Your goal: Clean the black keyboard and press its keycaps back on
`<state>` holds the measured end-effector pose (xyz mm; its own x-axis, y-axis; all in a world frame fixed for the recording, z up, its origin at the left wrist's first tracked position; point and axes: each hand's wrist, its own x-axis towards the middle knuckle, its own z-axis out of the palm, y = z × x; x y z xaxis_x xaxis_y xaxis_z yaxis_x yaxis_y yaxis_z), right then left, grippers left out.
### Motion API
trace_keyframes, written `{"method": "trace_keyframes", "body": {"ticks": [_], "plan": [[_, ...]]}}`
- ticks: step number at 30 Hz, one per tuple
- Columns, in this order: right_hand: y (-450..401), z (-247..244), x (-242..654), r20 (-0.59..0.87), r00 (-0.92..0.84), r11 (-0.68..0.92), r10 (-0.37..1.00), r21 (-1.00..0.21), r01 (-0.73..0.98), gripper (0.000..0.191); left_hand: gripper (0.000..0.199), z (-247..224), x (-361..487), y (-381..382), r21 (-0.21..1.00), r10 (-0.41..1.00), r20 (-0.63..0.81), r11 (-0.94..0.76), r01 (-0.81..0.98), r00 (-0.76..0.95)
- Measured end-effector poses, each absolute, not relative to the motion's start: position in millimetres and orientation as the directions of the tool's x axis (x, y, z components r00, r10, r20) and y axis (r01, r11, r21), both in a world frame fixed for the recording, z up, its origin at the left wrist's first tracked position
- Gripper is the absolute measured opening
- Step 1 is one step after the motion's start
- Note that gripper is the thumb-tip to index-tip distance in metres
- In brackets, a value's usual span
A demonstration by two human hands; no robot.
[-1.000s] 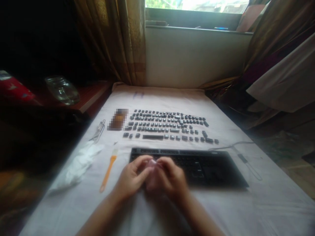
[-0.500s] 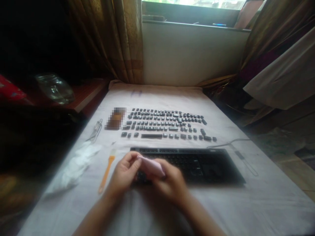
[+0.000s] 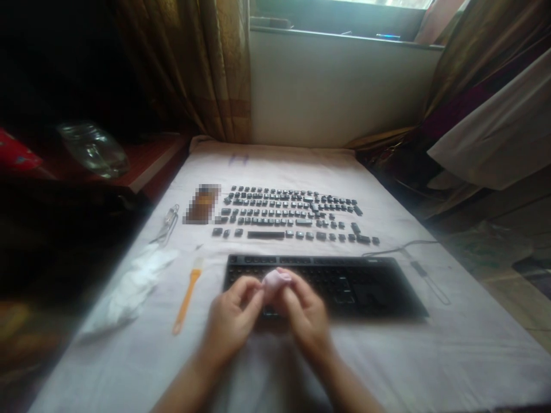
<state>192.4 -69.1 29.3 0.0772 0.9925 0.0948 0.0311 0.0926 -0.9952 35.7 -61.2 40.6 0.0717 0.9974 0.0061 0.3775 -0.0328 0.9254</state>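
A small pinkish-white cloth (image 3: pixel 276 279), bunched up, is held between my two hands above the front left part of a black keyboard (image 3: pixel 374 292). My left hand (image 3: pixel 239 307) pinches its left side with thumb and fingers. On the other side my right hand (image 3: pixel 305 310) grips the cloth, thumb in front. The keyboard's keycaps are off, and the hands cover part of its near edge. Beyond it, loose black keycaps (image 3: pixel 266 234) lie in rows on the pale sheet. An orange-handled brush (image 3: pixel 186 298) rests to the left of my left hand.
A crumpled white cloth or tissue (image 3: pixel 133 287) lies at the left, with a metal tool (image 3: pixel 171 217) behind it and a blurred-out brown object (image 3: pixel 202 205) beside that. The keyboard's cable (image 3: pixel 400 250) runs right. A glass jar (image 3: pixel 94 150) leans on the wooden shelf.
The cloth has gone from a flat folded piece to a bunched shape. Both hands have shifted slightly to the right, my left hand the more. The view has tilted slightly down.
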Motion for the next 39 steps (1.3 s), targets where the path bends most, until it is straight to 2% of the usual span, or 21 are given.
{"method": "trace_keyframes", "body": {"ticks": [2,5,8,10,13,16,19,22,25,27,29,35,39], "plan": [[-72.8,28.5,188.9,0.205,0.086,0.195,0.975,-0.974,0.114,0.03,0.02,40.0,37.0,-61.9,0.923,0.998,0.024,-0.044,0.383,0.058],[-72.5,28.6,187.8,0.346,0.069,0.326,0.936,-0.923,0.203,0.02,0.023,40.4,35.8,-62.7,0.933,0.974,0.034,-0.112,0.343,0.224],[-66.8,29.2,193.2,0.331,0.062,0.305,0.942,-0.915,0.263,0.02,0.024,43.5,26.5,-61.9,0.916,0.921,0.027,-0.178,0.358,0.388],[-62.0,29.1,199.6,0.265,0.057,0.236,0.963,-0.923,0.305,0.023,0.023,46.1,14.2,-57.5,0.887,0.932,0.024,-0.186,0.422,0.361],[-53.5,28.7,210.2,0.24,0.021,0.21,0.97,-0.883,0.42,0.022,0.027,47.1,-9.0,-42.3,0.825,0.982,0.088,-0.165,0.54,0.165],[-42.9,30.4,218.7,0.317,-0.068,0.299,0.946,-0.771,0.562,0.017,0.028,40.6,-27.0,-21.6,0.688,0.956,0.292,-0.202,0.697,-0.012],[-32.7,35.2,222.1,0.366,-0.22,0.417,0.904,-0.645,0.641,0.016,0.029,27.9,-33.6,-6.4,0.532,0.885,0.463,-0.323,0.783,0.051],[-27.2,39.9,218.3,0.34,-0.309,0.449,0.889,-0.504,0.738,0.02,0.028,15.0,-34.5,-2.4,0.45,0.858,0.491,-0.396,0.801,0.148],[-27.0,41.1,211.2,0.264,-0.36,0.43,0.895,-0.296,0.853,0.021,0.03,5.4,-37.7,-4.8,0.426,0.864,0.465,-0.408,0.807,0.192],[-27.8,39.6,208.7,0.235,-0.419,0.463,0.877,-0.18,0.868,0.024,0.032,0.7,-40.9,-6.4,0.42,0.869,0.449,-0.412,0.809,0.21],[-27.2,37.5,208.1,0.242,-0.477,0.517,0.845,-0.138,0.845,0.023,0.033,-2.7,-43.4,-6.9,0.426,0.876,0.426,-0.415,0.804,0.226],[-12.1,36.3,188.6,0.291,-0.546,0.605,0.786,-0.174,0.777,0.025,0.034,-5.3,-43.9,-4.3,0.476,0.892,0.38,-0.415,0.775,0.244],[-3.0,38.9,160.9,0.229,-0.641,0.678,0.733,-0.164,0.717,0.025,0.033,-5.3,-43.6,-4.0,0.512,0.905,0.356,-0.398,0.761,0.233]]}}
